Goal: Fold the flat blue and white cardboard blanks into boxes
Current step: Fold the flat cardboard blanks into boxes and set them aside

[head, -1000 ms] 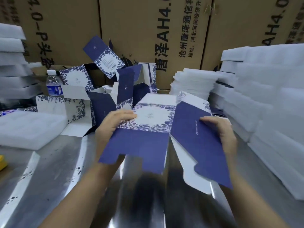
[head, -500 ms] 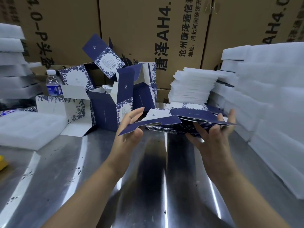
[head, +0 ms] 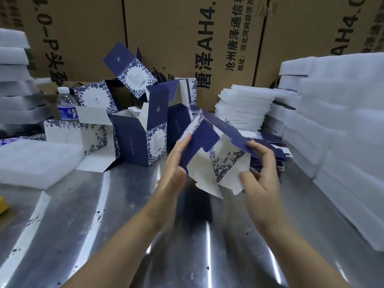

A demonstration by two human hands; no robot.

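Brown cartons point(head: 187, 38) printed with black characters wall off the back, and a steel table point(head: 104, 225) fills the foreground, streaked with glare. White foam slabs point(head: 342, 142) pile high on the right, with a lower foam stack point(head: 245, 107) behind the hands, more foam sheets point(head: 14, 80) at the far left and a foam tray point(head: 35, 161) lying flat at left. Folded boxes point(head: 143, 140) cluster left of centre on the table (lids up, some tipped against each other), blue outside and white within. In the middle, above the table, both hands hold one blank point(head: 209, 150), partly opened and tilted so its white inside and floral panel face the camera. The left hand point(head: 176, 169) presses flat-fingered against the blue left panel, thumb in front of the lower edge. The right hand point(head: 259, 173) pinches the right edge, fingers curled over the top, thumb on the white flap. A low pile of flat blanks point(head: 272, 150) lies just behind the right hand. A water bottle point(head: 66, 104) stands upright at the back left.
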